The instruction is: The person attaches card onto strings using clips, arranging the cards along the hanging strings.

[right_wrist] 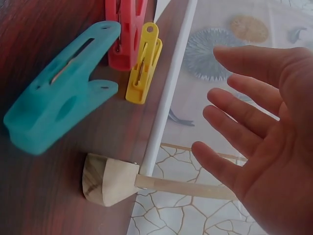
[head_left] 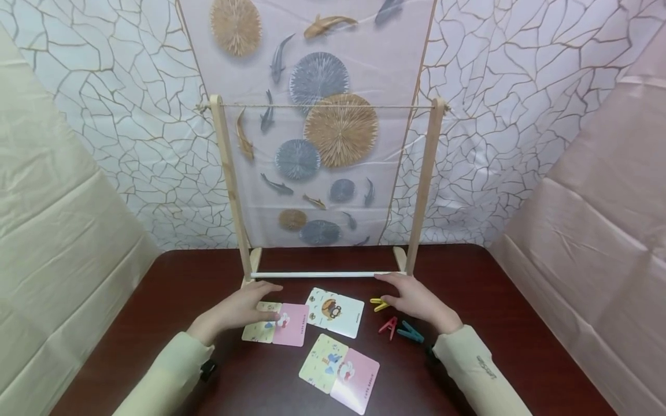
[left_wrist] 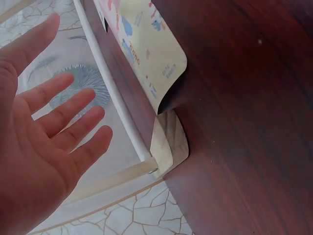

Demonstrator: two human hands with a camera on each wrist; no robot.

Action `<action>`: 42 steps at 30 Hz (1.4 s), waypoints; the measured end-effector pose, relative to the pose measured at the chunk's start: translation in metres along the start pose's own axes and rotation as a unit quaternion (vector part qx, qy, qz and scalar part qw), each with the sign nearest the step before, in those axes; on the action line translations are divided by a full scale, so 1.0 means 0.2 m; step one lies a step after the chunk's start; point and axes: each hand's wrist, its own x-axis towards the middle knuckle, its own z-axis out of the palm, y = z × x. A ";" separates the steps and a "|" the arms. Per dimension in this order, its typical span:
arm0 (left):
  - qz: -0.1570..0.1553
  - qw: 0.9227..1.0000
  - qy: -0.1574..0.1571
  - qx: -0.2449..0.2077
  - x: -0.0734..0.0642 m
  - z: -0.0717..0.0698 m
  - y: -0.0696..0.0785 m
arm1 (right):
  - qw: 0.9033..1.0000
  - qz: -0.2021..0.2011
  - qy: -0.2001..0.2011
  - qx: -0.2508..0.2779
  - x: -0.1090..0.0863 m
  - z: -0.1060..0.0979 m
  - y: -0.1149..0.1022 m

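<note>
My left hand (head_left: 241, 306) hovers over a pink-and-yellow card (head_left: 295, 334), fingers spread and nothing held; its palm is bare in the left wrist view. My right hand (head_left: 420, 299) hangs above the clothespins, also with nothing in its relaxed fingers. Beneath its thumb lies a yellow clothespin (head_left: 377, 306), partly covered. A red clothespin (head_left: 389, 327) and a teal clothespin (head_left: 410, 332) lie nearer to me. Between the hands is a white card (head_left: 347, 316) with a brown cartoon animal. Another pink-and-yellow card (head_left: 359, 371) lies closer, turned at an angle.
A wooden frame (head_left: 426, 173) stands at the back of the dark table (head_left: 171, 300), with a string (head_left: 281, 106) tied across its top and a white bar (head_left: 322, 275) low between its posts. A patterned cloth (head_left: 333, 190) hangs behind it. Beige cloth walls flank both sides.
</note>
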 end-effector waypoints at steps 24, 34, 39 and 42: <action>-0.006 0.998 -0.063 -0.011 0.04 0.06 0.00 | 0.995 0.016 -0.093 -0.015 0.06 0.08 0.01; 0.002 0.996 -0.087 -0.008 0.05 0.11 0.00 | 0.994 0.018 -0.106 -0.033 0.04 0.14 0.06; 0.011 0.996 -0.088 -0.002 0.07 0.09 0.01 | 0.994 -0.003 -0.100 -0.044 0.05 0.13 0.06; -0.006 0.996 -0.087 -0.001 0.07 0.08 0.02 | 0.995 -0.015 -0.092 -0.045 0.06 0.12 0.06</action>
